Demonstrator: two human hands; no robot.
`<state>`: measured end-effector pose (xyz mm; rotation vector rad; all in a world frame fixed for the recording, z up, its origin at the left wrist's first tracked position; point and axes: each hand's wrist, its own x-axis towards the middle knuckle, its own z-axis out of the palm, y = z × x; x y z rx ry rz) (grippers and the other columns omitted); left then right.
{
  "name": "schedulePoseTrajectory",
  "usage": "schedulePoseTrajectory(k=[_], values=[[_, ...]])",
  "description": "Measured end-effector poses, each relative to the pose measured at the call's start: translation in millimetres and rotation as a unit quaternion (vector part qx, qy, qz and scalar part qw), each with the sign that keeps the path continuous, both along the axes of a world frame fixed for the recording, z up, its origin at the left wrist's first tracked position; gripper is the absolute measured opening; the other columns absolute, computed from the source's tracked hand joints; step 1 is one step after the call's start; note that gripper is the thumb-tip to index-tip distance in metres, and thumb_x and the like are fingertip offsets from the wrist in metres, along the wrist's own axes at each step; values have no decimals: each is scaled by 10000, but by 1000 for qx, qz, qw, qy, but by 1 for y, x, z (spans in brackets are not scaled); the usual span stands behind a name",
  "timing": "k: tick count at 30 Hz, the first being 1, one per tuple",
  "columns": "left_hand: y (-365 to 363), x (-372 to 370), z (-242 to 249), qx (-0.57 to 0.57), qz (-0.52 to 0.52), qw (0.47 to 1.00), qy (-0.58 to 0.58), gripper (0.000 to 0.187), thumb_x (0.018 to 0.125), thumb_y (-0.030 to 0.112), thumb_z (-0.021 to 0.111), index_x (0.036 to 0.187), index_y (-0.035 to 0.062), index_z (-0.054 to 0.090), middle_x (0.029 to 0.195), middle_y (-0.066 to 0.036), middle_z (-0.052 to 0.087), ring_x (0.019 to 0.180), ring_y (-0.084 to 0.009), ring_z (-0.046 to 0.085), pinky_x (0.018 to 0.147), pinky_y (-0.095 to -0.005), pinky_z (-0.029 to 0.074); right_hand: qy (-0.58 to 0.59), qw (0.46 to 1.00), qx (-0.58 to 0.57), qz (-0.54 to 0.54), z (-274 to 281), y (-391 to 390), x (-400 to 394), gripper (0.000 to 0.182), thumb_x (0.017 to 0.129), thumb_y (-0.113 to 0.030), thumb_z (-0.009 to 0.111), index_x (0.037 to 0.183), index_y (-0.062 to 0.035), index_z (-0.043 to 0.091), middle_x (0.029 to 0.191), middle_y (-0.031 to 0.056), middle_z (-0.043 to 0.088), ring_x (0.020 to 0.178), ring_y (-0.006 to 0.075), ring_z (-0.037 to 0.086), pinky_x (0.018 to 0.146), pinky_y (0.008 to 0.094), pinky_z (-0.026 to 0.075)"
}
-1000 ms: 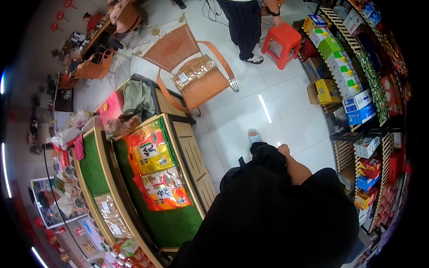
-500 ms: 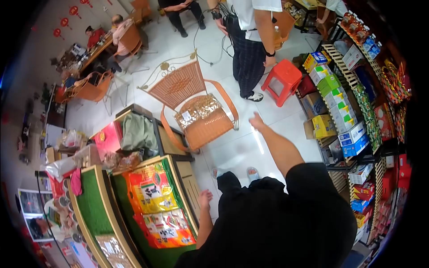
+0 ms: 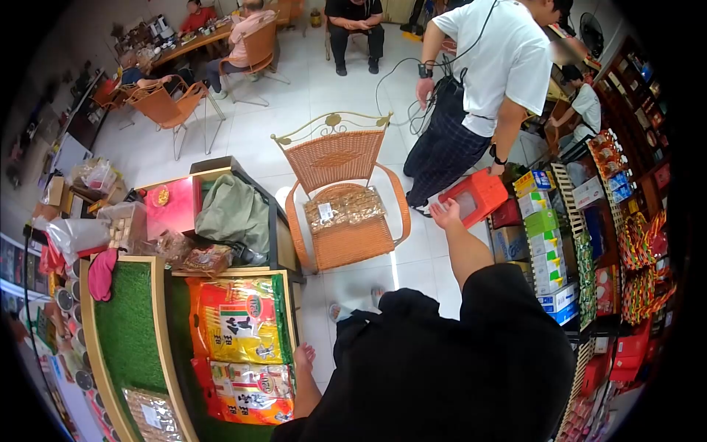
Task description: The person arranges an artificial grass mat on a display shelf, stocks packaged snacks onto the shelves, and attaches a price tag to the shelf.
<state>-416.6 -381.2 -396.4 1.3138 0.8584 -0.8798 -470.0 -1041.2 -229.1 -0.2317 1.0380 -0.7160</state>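
Observation:
My right hand (image 3: 446,214) reaches forward, palm up with its fingers apart, right at the edge of a tilted red plastic stool (image 3: 482,193). A person in a white shirt (image 3: 492,66) has a hand on the stool's far side. My left hand (image 3: 304,359) hangs low by the wooden display counter, fingers loosely spread and holding nothing. Beside it, two colourful snack packages (image 3: 239,324) lie on green artificial turf. Straight ahead stands a woven armchair (image 3: 352,249) with a clear packet of brown food (image 3: 346,207) on its seat.
Shelves of boxed goods (image 3: 545,250) line the right side. A green cloth (image 3: 234,214) and a pink box (image 3: 171,208) lie on the left counter. Loose cables (image 3: 420,107) hang by the standing person. Seated people (image 3: 353,29) are at the back.
The red stool has been lifted and tilted by the person in white, who has come nearer. My right hand now meets its edge in view. My view has turned and tipped upward.

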Motion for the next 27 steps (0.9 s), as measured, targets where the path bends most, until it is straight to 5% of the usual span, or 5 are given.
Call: schedulePoseTrajectory(k=[2,12,17,19,27], values=[[16,8,6,14,-8,1000,11,257,830,234,512,1026,69,543,812,-73,578,689,-185,556,597,-305,471,-64,991,34,-116,4,7,8,651,840,-325,522,1367,-115,205,1290,203,347,1184,309,402,962,451,389],[-69,67,53,33,67,997,14,108,841,149,493,884,58,535,669,-64,540,552,-177,523,483,-282,439,-224,962,48,-151,-59,-129,89,638,884,-373,439,1383,-69,184,1377,209,282,1254,329,339,1011,456,337],[-178,102,54,61,-90,994,9,94,833,155,497,833,65,526,642,-58,518,527,-172,501,464,-285,416,-278,892,113,-337,-41,-263,132,781,864,-484,424,1412,-80,42,1446,174,152,1319,313,234,1048,464,267],[-224,123,59,70,-136,988,1,94,831,157,498,813,68,523,631,-56,510,517,-170,493,456,-287,407,-337,858,14,-389,-34,-303,141,841,827,-563,442,1413,-89,70,1460,115,127,1339,262,194,1047,443,262],[-323,189,86,98,-223,969,-43,123,819,166,504,733,78,509,588,-47,474,477,-163,458,426,-293,370,-435,818,29,-374,-28,-326,139,902,800,-525,492,1418,-111,-19,1492,49,17,1372,223,72,1085,433,171]])
